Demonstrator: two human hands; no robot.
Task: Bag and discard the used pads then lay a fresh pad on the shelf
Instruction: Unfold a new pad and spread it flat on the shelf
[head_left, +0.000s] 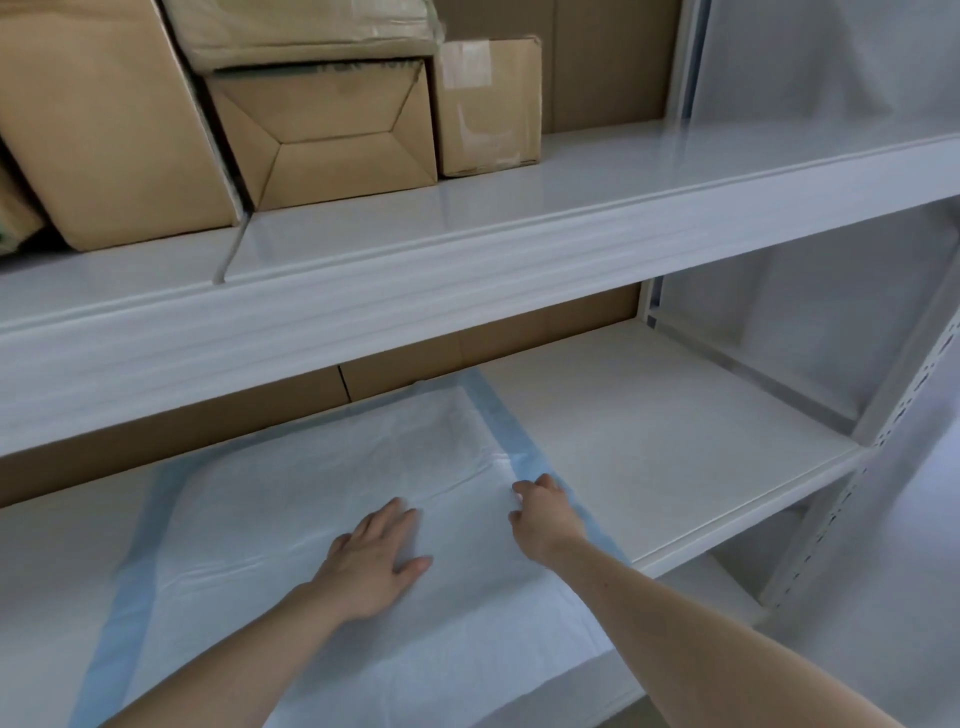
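Note:
A white pad with blue borders (322, 483) lies spread on the white lower shelf (675, 431), covering its left and middle part. My left hand (371, 561) presses flat on the pad's middle with fingers straight. At the pad's right blue border, my right hand (545, 514) has its fingers curled down onto the pad. Whether it pinches the pad cannot be made out. No used pads or bag are in view.
The upper shelf (519, 244) holds several cardboard boxes (332, 135) at the left. Brown cardboard backs the lower shelf. A perforated white upright (883, 457) frames the right side, with translucent sheeting beyond it.

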